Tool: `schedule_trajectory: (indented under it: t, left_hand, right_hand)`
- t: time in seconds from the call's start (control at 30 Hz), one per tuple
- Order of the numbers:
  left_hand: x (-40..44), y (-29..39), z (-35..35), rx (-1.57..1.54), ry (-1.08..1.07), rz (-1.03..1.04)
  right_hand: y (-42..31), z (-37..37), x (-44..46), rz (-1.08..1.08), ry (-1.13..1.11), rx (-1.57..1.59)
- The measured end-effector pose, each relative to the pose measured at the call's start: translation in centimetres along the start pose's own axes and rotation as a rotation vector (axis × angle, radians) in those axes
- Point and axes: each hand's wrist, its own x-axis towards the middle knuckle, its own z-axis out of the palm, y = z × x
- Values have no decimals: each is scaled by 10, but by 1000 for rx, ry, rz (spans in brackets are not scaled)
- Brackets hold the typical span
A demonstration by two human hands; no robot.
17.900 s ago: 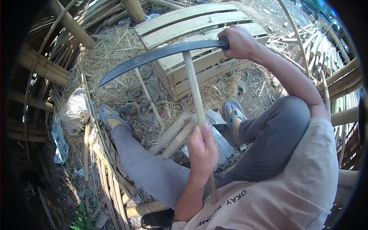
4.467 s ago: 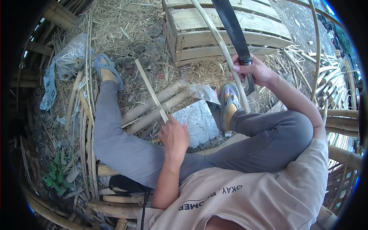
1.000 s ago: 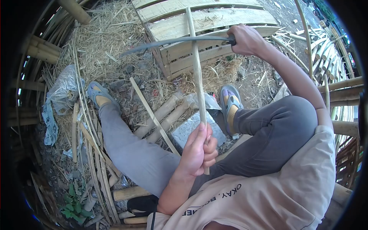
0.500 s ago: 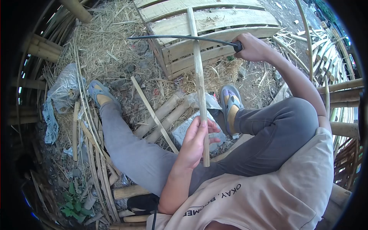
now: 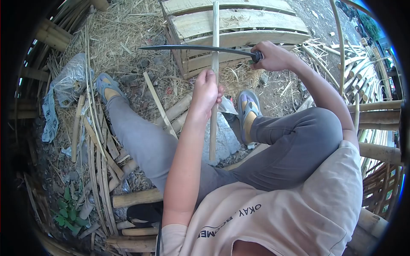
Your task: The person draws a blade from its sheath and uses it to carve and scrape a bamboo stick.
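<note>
Hiding most of the handle (image 5: 256,56), the right hand (image 5: 273,57) is wrapped firmly around a dark curved knife (image 5: 188,48), whose blade appears nearly edge-on as a thin line, so its full width cannot be made out. The blade reaches leftward across a pale stick (image 5: 215,34), and whether the two touch at the crossing is hard to tell. The left hand (image 5: 207,91) is closed around that stick just below the crossing, thumb pointing up along it and fingers curled over its right side, covering a short part of its middle. From this grip the stick runs upward in front of a slatted wooden crate (image 5: 239,21), its far end close to the top edge of the view, and downward to a near end in front of a grey stone block (image 5: 224,138). The crate is cut off at the top, and the left forearm and trousers (image 5: 290,145) conceal part of the ground. A second pale strip (image 5: 156,96) slants to the left of the left hand, apart from it, its lower end lost behind the leg. Dark, rounded edges swallow the corners, and folds break up the lettering on the shirt (image 5: 282,213).
</note>
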Motion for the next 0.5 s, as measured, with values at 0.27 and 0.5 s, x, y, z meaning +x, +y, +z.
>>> schedule_trajectory:
  t: [0.27,0.5]
  left_hand:
    - [7,23,-17,-382,-224,-194]
    - [-32,16,-1,-266,-57,-63]
  right_hand:
    - [-32,-23,3,-42,-85,-52]
    - [-61,-27,-5,-145,-19,-212]
